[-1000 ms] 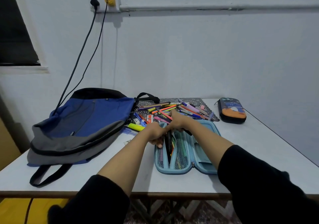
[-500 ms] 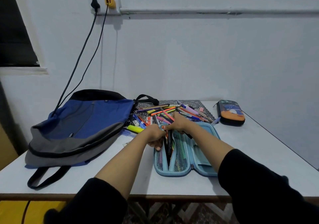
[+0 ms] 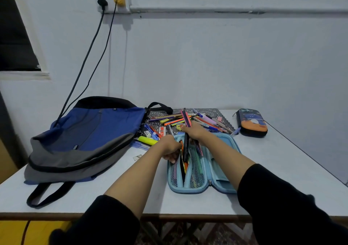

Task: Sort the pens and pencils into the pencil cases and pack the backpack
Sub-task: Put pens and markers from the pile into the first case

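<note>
An open light-blue pencil case lies on the white table in front of me, with mesh pockets holding several pens. My right hand grips a small bunch of pens that stick up above the case's far end. My left hand pinches the case's middle divider flap at its far left edge. Behind the case a loose pile of pens and pencils lies on a patterned mat. A blue and grey backpack lies flat to the left.
A second, dark pencil case with orange print lies zipped at the back right. A yellow highlighter and an eraser lie beside the backpack. Two cables run from a wall socket down behind the backpack.
My right hand has lifted from the pile with a bunch of pens, which now stand upright over the case. My left hand stays on the divider.
</note>
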